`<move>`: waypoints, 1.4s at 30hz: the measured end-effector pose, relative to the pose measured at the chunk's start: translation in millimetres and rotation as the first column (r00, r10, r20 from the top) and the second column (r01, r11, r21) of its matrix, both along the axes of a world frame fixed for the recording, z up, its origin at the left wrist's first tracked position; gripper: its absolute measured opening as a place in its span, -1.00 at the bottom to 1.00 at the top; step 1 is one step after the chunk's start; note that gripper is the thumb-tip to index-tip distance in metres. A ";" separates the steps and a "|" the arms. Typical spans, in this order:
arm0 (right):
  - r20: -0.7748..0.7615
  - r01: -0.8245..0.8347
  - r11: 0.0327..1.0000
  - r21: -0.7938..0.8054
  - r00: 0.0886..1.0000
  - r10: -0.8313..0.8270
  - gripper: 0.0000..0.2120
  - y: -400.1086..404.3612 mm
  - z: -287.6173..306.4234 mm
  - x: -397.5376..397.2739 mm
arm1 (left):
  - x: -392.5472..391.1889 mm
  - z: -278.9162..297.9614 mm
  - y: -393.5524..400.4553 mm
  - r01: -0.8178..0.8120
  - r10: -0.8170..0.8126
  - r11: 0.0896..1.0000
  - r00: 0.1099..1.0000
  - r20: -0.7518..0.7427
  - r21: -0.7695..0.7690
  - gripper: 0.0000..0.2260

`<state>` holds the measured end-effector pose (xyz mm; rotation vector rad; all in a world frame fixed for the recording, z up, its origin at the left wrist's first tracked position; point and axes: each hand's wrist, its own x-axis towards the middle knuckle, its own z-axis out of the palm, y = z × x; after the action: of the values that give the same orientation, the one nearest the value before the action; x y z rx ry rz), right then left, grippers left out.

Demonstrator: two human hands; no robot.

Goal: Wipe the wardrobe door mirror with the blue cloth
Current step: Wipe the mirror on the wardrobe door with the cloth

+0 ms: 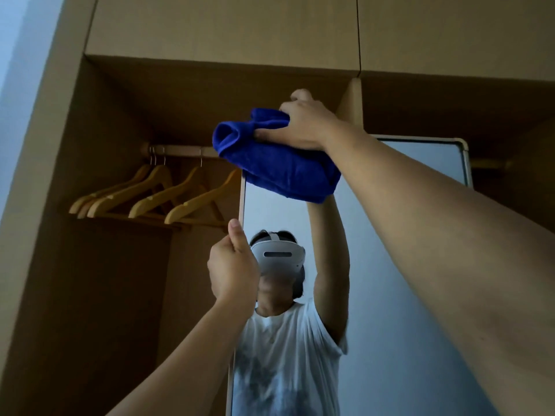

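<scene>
The wardrobe door mirror stands in front of me in a pale rounded frame, reflecting a person in a white T-shirt and a headset. My right hand is raised high and shut on a bunched blue cloth, which hangs over the mirror's top left corner. Whether the cloth touches the glass there is hidden by the cloth itself. My left hand is lower, with its fingers wrapped around the mirror door's left edge and its thumb pointing up.
Behind the door an open wooden wardrobe holds a rail with several wooden hangers. Closed upper cabinet doors run across the top. A vertical divider panel stands right behind my right hand.
</scene>
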<state>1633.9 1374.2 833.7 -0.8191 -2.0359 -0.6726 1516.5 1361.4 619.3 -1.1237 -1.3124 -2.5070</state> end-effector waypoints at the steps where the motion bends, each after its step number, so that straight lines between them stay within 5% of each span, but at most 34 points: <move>1: -0.004 0.067 0.997 -0.030 0.998 -0.067 -0.06 0.7 -1.9 4.5 | -0.1 0.1 -0.9 -0.011 0.011 1.000 1.000 -0.005 -0.001 -0.50; 5: 0.011 0.051 0.990 -0.129 0.999 -0.050 -0.30 1.6 0.2 8.8 | 0.2 0.6 -3.6 -0.015 0.015 1.000 1.000 -0.018 -0.003 -0.49; 14: 0.077 0.017 0.980 -0.198 0.997 -0.002 -0.26 -9.1 11.9 -16.7 | 3.0 -1.1 -4.9 -0.014 0.013 1.000 0.999 -0.032 -0.019 -0.49; 19: 0.069 -0.016 0.989 -0.147 0.997 0.026 -0.40 -13.1 7.8 -20.3 | 1.9 -1.7 -4.7 0.044 -0.044 0.999 0.999 -0.030 -0.014 -0.49; 23: 0.041 -0.101 0.988 -0.118 0.993 0.106 -0.50 -9.6 2.1 -0.8 | -0.3 -3.7 -6.7 0.148 -0.148 0.989 0.989 -0.007 0.021 -0.52; 31: -0.033 -0.161 0.981 -0.108 0.987 0.158 -0.52 1.9 -6.7 52.1 | 0.2 -2.5 -9.7 0.090 -0.090 0.996 0.996 -0.016 0.018 -0.47; 35: -0.048 -0.084 0.996 0.035 0.995 0.085 -0.46 -3.4 -16.2 42.3 | -1.1 -2.7 -11.4 0.079 -0.079 0.997 0.996 -0.036 -0.007 -0.46; 39: -0.103 -0.032 0.951 0.306 0.992 0.067 -0.32 -12.9 -45.9 6.5 | -0.7 -1.7 -14.1 0.196 -0.196 0.981 0.980 0.027 -0.001 -0.50; 42: -0.119 -0.003 0.933 0.361 0.992 0.049 -0.25 -21.6 -60.1 -18.1 | -2.6 -1.3 -20.9 0.301 -0.302 0.953 0.952 0.049 0.019 -0.53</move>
<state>1615.8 1352.6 773.6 -0.6008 -1.7352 -0.9225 1513.9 1340.6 618.0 -1.3592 -1.2162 -2.7683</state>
